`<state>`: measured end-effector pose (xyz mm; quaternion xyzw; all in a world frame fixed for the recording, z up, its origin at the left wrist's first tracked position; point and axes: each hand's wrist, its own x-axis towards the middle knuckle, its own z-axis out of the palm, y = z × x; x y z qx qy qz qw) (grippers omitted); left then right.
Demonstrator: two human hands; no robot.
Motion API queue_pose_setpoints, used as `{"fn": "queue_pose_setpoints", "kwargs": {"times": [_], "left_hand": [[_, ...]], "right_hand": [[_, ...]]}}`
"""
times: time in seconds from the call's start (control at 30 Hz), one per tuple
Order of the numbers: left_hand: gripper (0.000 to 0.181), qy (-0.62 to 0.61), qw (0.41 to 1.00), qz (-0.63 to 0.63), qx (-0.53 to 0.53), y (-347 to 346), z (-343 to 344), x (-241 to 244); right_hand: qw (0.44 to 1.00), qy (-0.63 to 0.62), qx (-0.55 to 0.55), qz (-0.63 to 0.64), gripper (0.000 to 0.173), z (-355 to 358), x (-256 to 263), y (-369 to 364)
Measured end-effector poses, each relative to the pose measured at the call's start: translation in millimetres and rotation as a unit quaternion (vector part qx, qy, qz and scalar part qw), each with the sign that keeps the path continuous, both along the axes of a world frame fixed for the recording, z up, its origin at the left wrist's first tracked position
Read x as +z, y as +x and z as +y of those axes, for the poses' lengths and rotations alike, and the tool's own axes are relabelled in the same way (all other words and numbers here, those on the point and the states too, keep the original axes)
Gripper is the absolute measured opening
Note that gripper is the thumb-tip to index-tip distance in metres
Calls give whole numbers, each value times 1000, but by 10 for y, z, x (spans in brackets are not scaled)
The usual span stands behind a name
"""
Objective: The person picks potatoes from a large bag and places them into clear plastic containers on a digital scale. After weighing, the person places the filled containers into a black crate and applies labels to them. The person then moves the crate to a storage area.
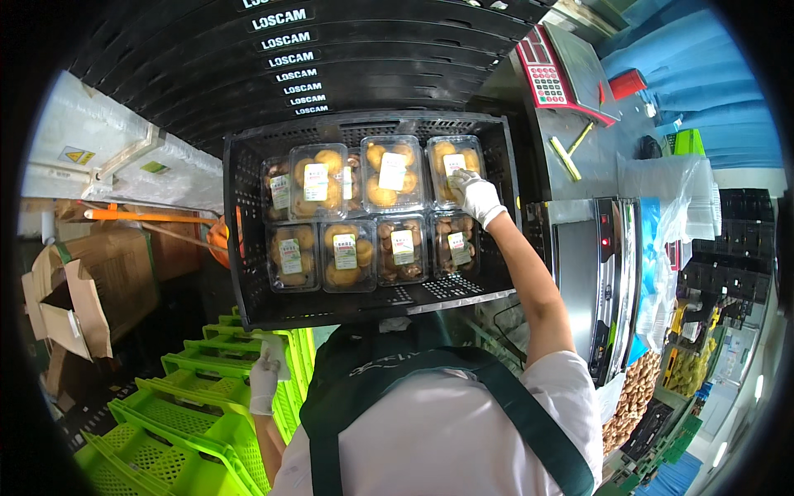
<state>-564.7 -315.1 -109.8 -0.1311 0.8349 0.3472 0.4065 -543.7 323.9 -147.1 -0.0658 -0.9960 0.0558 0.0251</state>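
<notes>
A black plastic crate (372, 313) with perforated walls lies before me, holding two rows of clear plastic produce packs. My right hand (474, 195), in a white glove, has its fingers against the label of the far right pack (443, 150); its thumb's grip is hidden. Round yellow-brown produce fills that pack and its neighbour (374, 155). Brown mushrooms show in the near right pack (443, 229) and the labelled pack beside it (384, 239). Low at left, outside the crate, my gloved left hand (263, 384) holds a whitish translucent sheet (277, 354).
Black Loscam crates (397, 68) are stacked behind. Bright green crates (173, 415) stand at left, near a cardboard box (118, 291). On the right are a red-framed scale (546, 74), a metal-topped machine (577, 260) and heaped brown mushrooms (633, 397).
</notes>
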Motion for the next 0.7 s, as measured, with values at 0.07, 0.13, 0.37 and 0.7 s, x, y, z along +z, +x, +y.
{"fn": "queue_pose_setpoints", "kwargs": {"times": [0.07,0.13,0.37,0.7], "left_hand": [[45,-95,978,93,-164,49,-4,-58],[44,-161,937,173,-256,40,46,-55],[25,-32,930,362,46,-493,550,442],[21,132,918,358,108,-1700,1220,148]], "right_hand": [[997,-36,-12,62,21,26,-33,75],[990,-9,-112,-85,18,-31,139,93],[929,47,-255,264,28,34,731,417],[859,-212,-459,82,28,299,175,720]]}}
